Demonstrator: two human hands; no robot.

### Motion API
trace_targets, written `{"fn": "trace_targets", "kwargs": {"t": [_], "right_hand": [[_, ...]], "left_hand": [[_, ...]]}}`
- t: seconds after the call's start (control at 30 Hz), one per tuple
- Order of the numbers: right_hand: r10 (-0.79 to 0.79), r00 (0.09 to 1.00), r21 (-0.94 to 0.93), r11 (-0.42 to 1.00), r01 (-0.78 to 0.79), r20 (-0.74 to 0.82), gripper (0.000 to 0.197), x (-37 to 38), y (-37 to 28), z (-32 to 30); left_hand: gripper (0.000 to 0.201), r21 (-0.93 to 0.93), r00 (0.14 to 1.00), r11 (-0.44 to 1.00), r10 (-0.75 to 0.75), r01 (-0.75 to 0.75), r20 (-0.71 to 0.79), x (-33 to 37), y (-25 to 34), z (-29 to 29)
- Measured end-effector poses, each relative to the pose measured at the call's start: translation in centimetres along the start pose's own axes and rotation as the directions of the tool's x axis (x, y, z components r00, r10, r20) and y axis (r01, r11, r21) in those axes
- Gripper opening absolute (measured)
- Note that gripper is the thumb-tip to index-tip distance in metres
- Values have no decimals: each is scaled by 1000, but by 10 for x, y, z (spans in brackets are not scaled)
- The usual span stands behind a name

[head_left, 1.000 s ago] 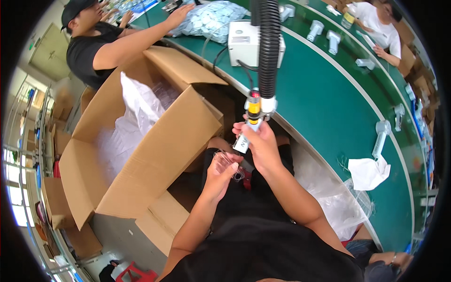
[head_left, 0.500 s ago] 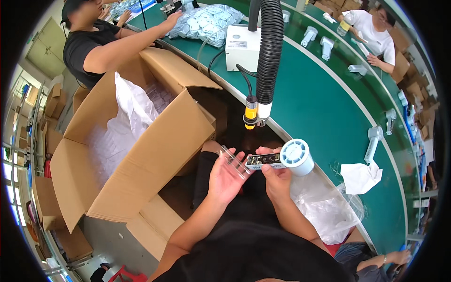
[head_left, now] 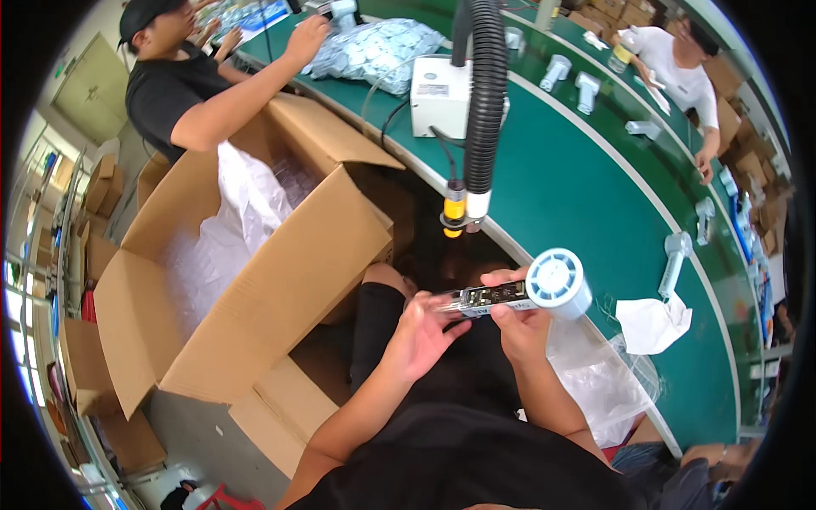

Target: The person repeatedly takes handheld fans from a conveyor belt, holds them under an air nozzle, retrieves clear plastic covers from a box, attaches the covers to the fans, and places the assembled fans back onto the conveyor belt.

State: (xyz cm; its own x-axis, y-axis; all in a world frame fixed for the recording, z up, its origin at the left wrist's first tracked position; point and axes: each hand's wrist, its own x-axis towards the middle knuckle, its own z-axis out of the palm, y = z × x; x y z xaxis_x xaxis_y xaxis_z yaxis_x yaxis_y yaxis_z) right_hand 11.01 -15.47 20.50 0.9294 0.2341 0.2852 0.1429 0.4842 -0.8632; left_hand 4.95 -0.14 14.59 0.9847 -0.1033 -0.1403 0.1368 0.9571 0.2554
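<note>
My right hand (head_left: 524,334) grips the handle of a light-blue handheld device (head_left: 558,282) with a round, vented, wheel-like head. A dark circuit board (head_left: 497,295) shows in the open side of its handle, and printed lettering runs along the edge. My left hand (head_left: 416,344) is closed on a clear plastic piece (head_left: 449,304) at the handle's far end. The fingers and reflections hide whether that piece has entered the handle.
To the left stands an open cardboard box (head_left: 280,289) holding clear plastic parts and a white bag (head_left: 246,191). A black corrugated hose (head_left: 484,102) hangs above the green table (head_left: 586,195). Similar devices (head_left: 676,259) lie along the right. Co-workers sit at upper left and upper right.
My left hand has turned and brought the clear plastic piece against the handle's end. The device has shifted slightly right in my right hand. The upper-right co-worker's hand has moved down.
</note>
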Motion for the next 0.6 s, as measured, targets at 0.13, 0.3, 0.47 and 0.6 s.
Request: {"fn": "trace_targets", "kwargs": {"t": [0.13, 0.3, 0.47, 0.6], "right_hand": [[33, 994, -91, 996, -24, 100, 47, 15, -15, -12], [105, 947, -312, 950, -6, 302, 82, 12, -38, -20], [350, 911, -413, 879, -239, 219, 64, -28, -14, -31], [609, 783, -614, 669, -419, 129, 46, -36, -31, -41]], "left_hand": [[33, 664, 951, 728, -56, -170, 305, -3, 4, 1], [34, 700, 926, 647, 22, -301, 378, 5, 1, 15], [38, 831, 926, 458, -41, -316, 375, 4, -4, 17], [40, 895, 943, 373, -124, -244, 309, -9, 5, -16]]}}
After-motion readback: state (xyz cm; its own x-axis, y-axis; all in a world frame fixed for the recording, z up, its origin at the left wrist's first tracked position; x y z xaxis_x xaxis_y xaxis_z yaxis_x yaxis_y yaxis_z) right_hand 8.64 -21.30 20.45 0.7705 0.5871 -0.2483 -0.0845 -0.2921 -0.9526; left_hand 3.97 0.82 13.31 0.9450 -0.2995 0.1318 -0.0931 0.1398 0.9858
